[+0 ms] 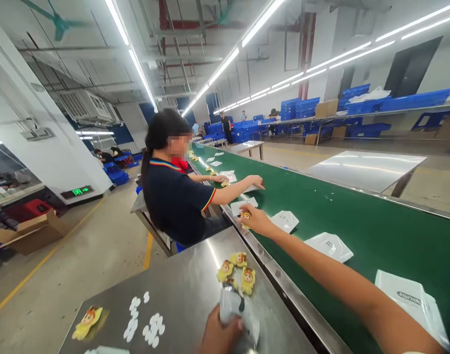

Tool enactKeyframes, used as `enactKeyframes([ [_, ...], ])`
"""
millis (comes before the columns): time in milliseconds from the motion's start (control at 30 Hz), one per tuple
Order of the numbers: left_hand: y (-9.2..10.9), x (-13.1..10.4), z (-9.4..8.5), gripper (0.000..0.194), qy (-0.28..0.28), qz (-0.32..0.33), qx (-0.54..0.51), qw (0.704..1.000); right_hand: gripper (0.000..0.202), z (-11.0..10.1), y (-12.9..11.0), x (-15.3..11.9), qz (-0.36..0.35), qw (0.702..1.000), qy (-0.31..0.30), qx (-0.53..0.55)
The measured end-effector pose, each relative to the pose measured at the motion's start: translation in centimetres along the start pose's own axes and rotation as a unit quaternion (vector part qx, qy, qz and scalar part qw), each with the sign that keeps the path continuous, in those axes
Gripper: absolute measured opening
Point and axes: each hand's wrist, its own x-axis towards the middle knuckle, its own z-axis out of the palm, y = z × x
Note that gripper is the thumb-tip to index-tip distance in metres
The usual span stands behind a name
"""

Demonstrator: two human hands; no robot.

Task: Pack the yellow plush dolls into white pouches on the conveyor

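Over the near edge of the green conveyor belt (357, 221), my right hand (259, 221) pinches a small yellow figurine (244, 220) with a brown top. White pouches (330, 247) lie on the belt beside and beneath my right forearm. My left hand (223, 332), low in the view, is closed around a white packet (230, 302) with a dark mark, partly blurred. Just beyond that packet, several yellow figurines (248, 280) sit together on the metal table (188, 275). Another yellow figurine (87, 322) lies at the table's left, near scattered small white discs (154, 329).
A co-worker in a dark shirt (176, 201) sits just ahead, arms reaching over pouches on the belt. A metal rail (272, 268) runs between table and belt. An open cardboard box (33, 231) stands on the floor at left. Blue crates (291, 109) are stacked farther back.
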Motion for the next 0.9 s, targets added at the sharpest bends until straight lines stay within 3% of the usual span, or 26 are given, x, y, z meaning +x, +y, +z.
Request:
enactKeyframes([
  [67,0.4,-0.4,0.6,0.044,0.01,0.028,-0.017,0.999,0.041,-0.3,-2.9,-3.9,-0.076,0.984,-0.029,0.16],
  [133,0.9,-0.9,1.4,0.038,0.022,0.041,-0.011,0.999,0.042,-0.6,-5.5,-7.8,-0.12,0.934,-0.07,0.328],
  [200,1.3,-1.6,2.1,0.032,0.032,0.046,0.005,0.998,0.042,-0.9,-7.4,-11.2,-0.107,0.916,-0.103,0.374],
  [300,1.4,-2.8,2.6,0.029,0.04,0.054,0.023,0.997,0.039,-1.5,-8.8,-14.9,-0.082,0.96,-0.11,0.246],
  [367,1.1,-3.4,2.7,0.031,0.027,0.059,0.031,0.997,0.032,-2.1,-9.1,-16.6,-0.108,0.972,-0.121,0.17],
  [467,0.5,-4.0,3.0,0.038,-0.024,0.074,0.014,0.997,0.02,-2.8,-9.0,-18.8,-0.163,0.966,-0.159,0.122],
  [633,0.0,-5.5,5.0,0.029,-0.072,0.124,-0.007,0.99,0.034,-3.3,-8.8,-22.0,-0.217,0.964,-0.151,-0.039],
  [733,0.3,-6.8,6.1,0.037,-0.113,0.141,0.012,0.983,0.036,-4.6,-8.4,-22.8,-0.213,0.953,-0.209,-0.042],
  [833,1.3,-7.9,4.2,0.084,-0.171,0.17,0.006,0.971,0.04,-7.0,-5.7,-21.9,-0.128,0.973,-0.193,-0.001],
  [900,1.8,-8.7,0.4,0.089,-0.124,0.186,0.062,0.973,0.047,-8.3,-2.4,-20.6,-0.046,0.993,-0.103,-0.025],
])
